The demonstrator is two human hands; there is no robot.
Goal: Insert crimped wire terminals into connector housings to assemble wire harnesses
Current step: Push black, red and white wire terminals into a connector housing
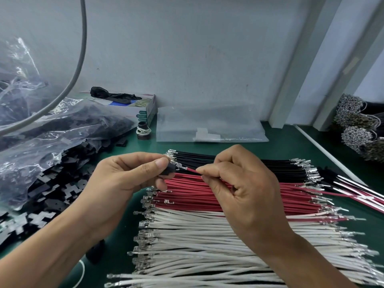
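1. Round white wires with bright crimped metal ends are laid side by side on the green desk, nearest the viewer.
2. Beyond them a band of matte red wires is spread, then a band of black wires, all tipped with small silvery terminals.
3. A small black plastic connector housing is pinched between the thumb and fingers of the left hand, raised above the red band.
4. A single red wire is gripped between thumb and forefinger of the right hand; its metal terminal is seen at the housing's opening.
5. At left, flat black cross-shaped housings are heaped on the desk and inside a crinkled clear plastic bag.
6. Against the wall a flat clear bag is seen, holding small white pieces.
7. An open cardboard box with dark fabric on top stands further back.
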